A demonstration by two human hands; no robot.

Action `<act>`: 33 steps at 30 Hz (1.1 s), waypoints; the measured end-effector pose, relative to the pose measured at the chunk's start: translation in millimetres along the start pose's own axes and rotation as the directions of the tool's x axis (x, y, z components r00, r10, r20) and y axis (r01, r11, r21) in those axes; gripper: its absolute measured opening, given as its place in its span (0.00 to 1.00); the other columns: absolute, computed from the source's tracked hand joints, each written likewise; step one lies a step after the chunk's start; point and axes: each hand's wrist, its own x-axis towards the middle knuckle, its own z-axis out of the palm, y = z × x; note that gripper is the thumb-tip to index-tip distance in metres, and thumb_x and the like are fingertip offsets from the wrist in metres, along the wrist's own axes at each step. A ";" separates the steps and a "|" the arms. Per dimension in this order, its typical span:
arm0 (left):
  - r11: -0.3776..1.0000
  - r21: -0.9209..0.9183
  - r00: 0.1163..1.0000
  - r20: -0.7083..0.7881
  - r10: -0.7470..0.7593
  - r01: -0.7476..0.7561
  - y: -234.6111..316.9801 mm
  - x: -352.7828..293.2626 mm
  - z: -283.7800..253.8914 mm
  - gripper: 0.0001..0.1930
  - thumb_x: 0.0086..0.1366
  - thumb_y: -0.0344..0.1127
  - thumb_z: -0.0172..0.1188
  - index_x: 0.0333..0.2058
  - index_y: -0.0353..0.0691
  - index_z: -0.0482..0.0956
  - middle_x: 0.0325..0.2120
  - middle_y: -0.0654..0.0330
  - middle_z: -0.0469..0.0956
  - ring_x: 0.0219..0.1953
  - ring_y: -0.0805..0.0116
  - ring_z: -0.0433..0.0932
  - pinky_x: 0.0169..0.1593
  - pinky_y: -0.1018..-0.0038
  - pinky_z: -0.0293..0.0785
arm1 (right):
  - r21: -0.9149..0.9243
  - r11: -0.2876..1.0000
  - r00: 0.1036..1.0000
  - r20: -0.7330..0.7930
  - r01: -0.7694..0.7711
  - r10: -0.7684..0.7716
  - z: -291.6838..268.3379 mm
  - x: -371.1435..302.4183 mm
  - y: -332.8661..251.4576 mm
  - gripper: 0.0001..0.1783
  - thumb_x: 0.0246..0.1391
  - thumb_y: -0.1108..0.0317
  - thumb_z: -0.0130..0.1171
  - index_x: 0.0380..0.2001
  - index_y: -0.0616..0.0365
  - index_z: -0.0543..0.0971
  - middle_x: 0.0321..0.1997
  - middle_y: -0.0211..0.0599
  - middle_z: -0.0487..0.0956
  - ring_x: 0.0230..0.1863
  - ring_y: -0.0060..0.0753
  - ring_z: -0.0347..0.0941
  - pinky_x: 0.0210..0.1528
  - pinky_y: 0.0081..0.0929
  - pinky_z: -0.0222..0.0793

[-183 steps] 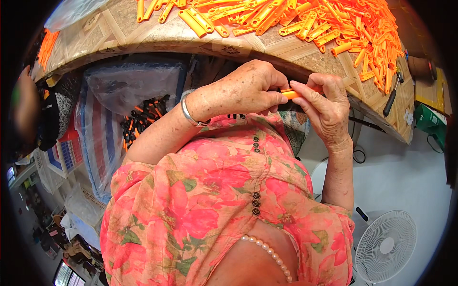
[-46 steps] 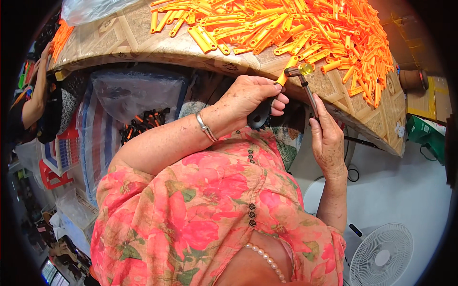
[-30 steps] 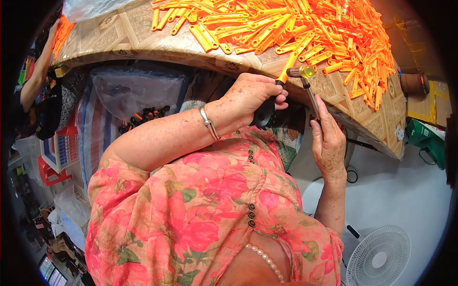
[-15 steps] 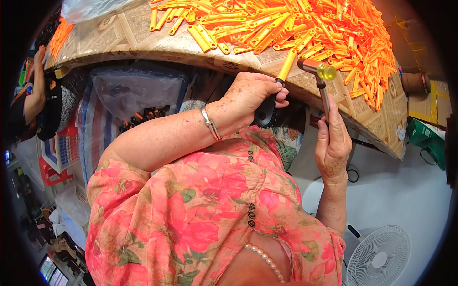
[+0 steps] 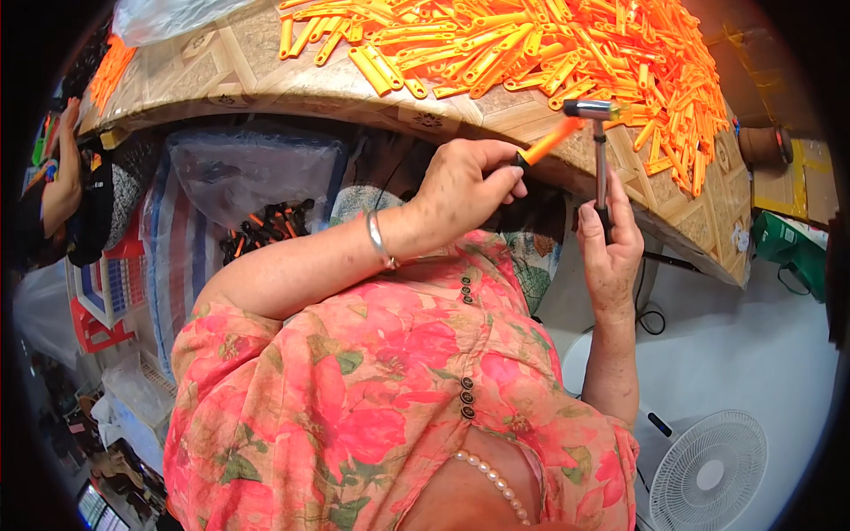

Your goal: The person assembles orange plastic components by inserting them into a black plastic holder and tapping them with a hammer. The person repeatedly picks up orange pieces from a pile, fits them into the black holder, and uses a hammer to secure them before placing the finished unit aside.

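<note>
My left hand [image 5: 465, 190] is closed, thumb against fingers, on an orange handle [image 5: 551, 143] with a black end. Most of the black part is hidden by the hand. The handle's far tip points up and right and is blurred. My right hand [image 5: 615, 265] is wrapped round the dark grip of a small hammer [image 5: 591, 110], held upright with its shiny metal head at the top. That head sits right by the handle's tip; I cannot tell whether they touch. Beyond both hands, a large heap of orange handles [image 5: 513, 53] lies on the table [image 5: 266, 62].
A clear plastic bag [image 5: 168, 18] lies at the table's far left. Below the table, a striped bag [image 5: 186, 239] holds black-and-orange pieces [image 5: 266, 230]. A green bag [image 5: 791, 252] and a spool [image 5: 763, 146] are at the right. A white fan [image 5: 708, 473] stands lower right. Another person's arm [image 5: 60, 186] shows far left.
The orange handle has tilted from steep to slanting right, and my left hand has turned with it. The hammer head has swung, its yellow face turning from view. The black part has gone out of sight.
</note>
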 end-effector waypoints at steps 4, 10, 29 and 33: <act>0.707 0.476 0.811 0.022 0.585 -0.523 -3.5 -10.3 3.7 0.16 0.58 0.25 0.63 0.46 0.35 0.79 0.30 0.50 0.81 0.31 0.56 0.83 0.36 0.69 0.79 | 0.618 0.774 0.974 -0.052 -0.140 0.218 19.9 4.6 -11.3 0.25 0.58 0.63 0.64 0.55 0.60 0.70 0.27 0.24 0.69 0.18 0.09 0.61 0.17 0.12 0.55; 0.507 0.629 0.737 0.159 0.657 -0.589 7.6 -14.6 1.8 0.21 0.56 0.26 0.65 0.50 0.37 0.76 0.30 0.53 0.80 0.31 0.56 0.81 0.35 0.67 0.78 | 0.857 0.475 0.956 0.067 -0.202 0.285 19.6 16.1 -18.7 0.16 0.59 0.65 0.62 0.46 0.59 0.71 0.26 0.29 0.71 0.15 0.14 0.60 0.15 0.15 0.58; 0.787 -0.510 0.934 0.264 -0.241 0.347 9.5 -5.8 -20.5 0.18 0.69 0.31 0.52 0.55 0.31 0.72 0.29 0.61 0.79 0.23 0.80 0.75 0.32 0.82 0.74 | 0.471 0.882 0.998 0.068 -0.019 -0.015 15.3 34.6 -1.2 0.23 0.68 0.65 0.45 0.63 0.61 0.65 0.27 0.27 0.71 0.20 0.13 0.62 0.22 0.14 0.59; 0.778 -0.503 0.926 0.203 -0.317 0.377 3.9 -0.4 -16.9 0.15 0.68 0.29 0.50 0.51 0.31 0.75 0.29 0.61 0.81 0.24 0.79 0.76 0.32 0.82 0.74 | -0.006 0.994 0.980 0.168 0.109 -0.107 6.9 9.5 -2.1 0.26 0.66 0.70 0.47 0.67 0.53 0.64 0.37 0.37 0.78 0.28 0.23 0.72 0.33 0.22 0.69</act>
